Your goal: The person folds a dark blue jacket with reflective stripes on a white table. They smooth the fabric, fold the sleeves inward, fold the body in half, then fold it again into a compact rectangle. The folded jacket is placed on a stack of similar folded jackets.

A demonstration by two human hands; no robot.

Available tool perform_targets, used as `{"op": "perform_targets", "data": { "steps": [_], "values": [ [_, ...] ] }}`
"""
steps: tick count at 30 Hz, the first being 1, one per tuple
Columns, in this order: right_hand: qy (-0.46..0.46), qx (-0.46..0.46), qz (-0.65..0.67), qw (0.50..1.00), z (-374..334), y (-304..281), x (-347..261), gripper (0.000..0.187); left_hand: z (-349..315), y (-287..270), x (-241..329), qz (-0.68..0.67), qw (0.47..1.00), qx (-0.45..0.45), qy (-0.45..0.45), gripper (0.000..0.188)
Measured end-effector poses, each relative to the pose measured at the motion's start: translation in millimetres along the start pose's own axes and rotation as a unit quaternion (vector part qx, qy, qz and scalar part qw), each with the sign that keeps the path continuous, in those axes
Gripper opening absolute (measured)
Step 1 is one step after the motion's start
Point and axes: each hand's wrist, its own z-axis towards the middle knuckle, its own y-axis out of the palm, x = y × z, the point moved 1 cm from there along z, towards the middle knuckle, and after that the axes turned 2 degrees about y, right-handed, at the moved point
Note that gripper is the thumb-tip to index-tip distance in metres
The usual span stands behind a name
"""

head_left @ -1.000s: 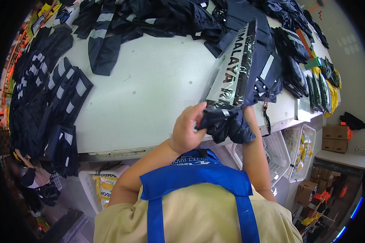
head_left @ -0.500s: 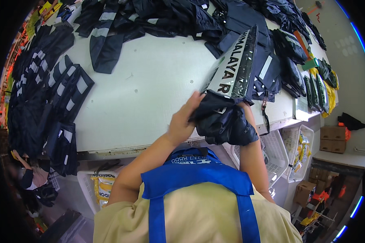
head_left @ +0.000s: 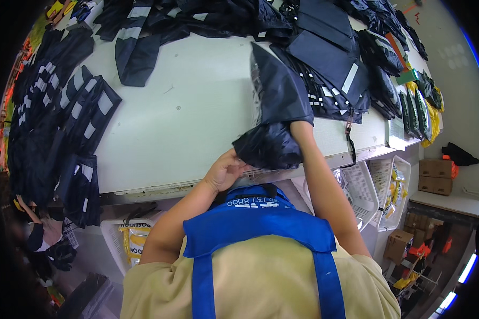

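A dark plastic packaging bag (head_left: 282, 87) is held up over the front of the table, its printed side turned mostly away. A bunched, shiny dark garment (head_left: 274, 146) shows at the bag's lower end. My right hand (head_left: 302, 130) reaches in at the bag's lower right, between bag and garment; its fingers are hidden. Beside the garment's lower left corner, my left hand (head_left: 226, 169) has curled fingers, with thumb and fingertips at the fabric edge.
Dark garments with pale patches (head_left: 77, 114) hang over the table's (head_left: 197, 117) left side. Stacked dark packages (head_left: 324, 50) lie at the far right. White baskets (head_left: 391, 186) with yellow-and-white packets stand below the front edge. Another person's arm (head_left: 29, 208) shows at far left.
The bag has turned so its printed face points away and its dark back shows. Bag and garment moved left. My left hand shifted down to the garment's lower corner; my right hand went in further.
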Motion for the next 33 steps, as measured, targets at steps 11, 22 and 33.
{"op": "perform_targets", "data": {
  "steps": [11, 22, 33],
  "values": [
    [-0.306, 0.001, -0.185, 0.934, -88.4, 33.1, -42.4, 0.053, 8.2, -4.0, 12.2, 0.320, 0.932, 0.138, -0.102, 0.084],
    [-0.303, -0.273, -0.427, 0.807, -87.0, -6.0, -72.3, 0.048, 26.0, 14.4, 12.3, 0.304, 0.938, 0.161, -0.040, 0.088],
    [-0.326, -0.032, -0.150, 0.933, -57.2, 40.2, -62.9, 0.058, 32.4, 21.5, 20.2, 0.297, 0.933, 0.183, -0.092, 0.115]
  ]
}}
